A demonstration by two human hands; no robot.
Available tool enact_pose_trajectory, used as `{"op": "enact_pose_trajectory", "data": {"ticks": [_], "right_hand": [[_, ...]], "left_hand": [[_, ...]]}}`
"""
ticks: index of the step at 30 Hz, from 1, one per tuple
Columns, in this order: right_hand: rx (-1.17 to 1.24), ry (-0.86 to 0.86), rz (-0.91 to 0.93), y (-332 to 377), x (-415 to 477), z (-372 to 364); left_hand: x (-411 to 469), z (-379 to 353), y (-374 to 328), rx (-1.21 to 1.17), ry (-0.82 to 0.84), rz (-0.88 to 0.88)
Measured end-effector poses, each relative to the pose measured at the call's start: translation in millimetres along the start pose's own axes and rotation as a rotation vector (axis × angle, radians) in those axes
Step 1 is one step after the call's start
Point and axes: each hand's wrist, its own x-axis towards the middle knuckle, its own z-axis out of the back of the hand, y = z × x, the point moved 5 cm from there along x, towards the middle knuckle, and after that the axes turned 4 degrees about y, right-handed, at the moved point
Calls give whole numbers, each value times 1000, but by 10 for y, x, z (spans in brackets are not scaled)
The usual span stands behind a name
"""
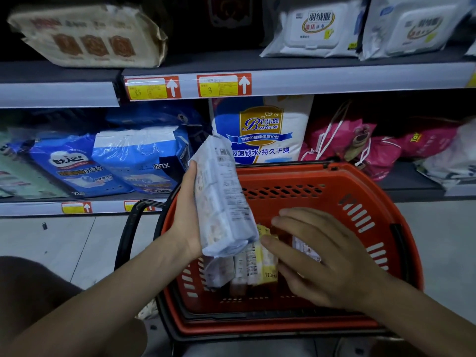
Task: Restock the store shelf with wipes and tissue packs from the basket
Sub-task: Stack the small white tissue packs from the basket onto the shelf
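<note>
My left hand (pixel 186 210) grips a long pale-blue tissue pack (pixel 222 199) and holds it upright above the left side of the red basket (pixel 360 199). My right hand (pixel 327 256) hovers over the basket's middle, fingers spread and relaxed, holding nothing. Under it, several small packs (pixel 253 269) stand on end in the basket, some white and some yellow. A white wipes pack (pixel 313 28) with a flip lid lies on the upper shelf (pixel 283 81) at the right.
The lower shelf holds blue pad packs (pixel 128 161), a tall white-and-blue bag (pixel 260 130) and pink drawstring bags (pixel 355 143). A beige tissue bundle (pixel 90 34) lies on the upper shelf's left. The basket's black handle (pixel 131 228) hangs leftward over grey floor tiles.
</note>
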Motion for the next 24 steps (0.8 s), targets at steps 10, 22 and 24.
{"op": "enact_pose_trajectory", "data": {"ticks": [10, 22, 24], "right_hand": [[107, -8, -124, -52, 68, -31], [66, 264, -302, -178, 128, -259], [108, 245, -353, -223, 130, -259]], "left_hand": [[-13, -134, -38, 20, 0, -14], [-23, -361, -56, 44, 86, -24], [-11, -386, -48, 40, 102, -25]]}}
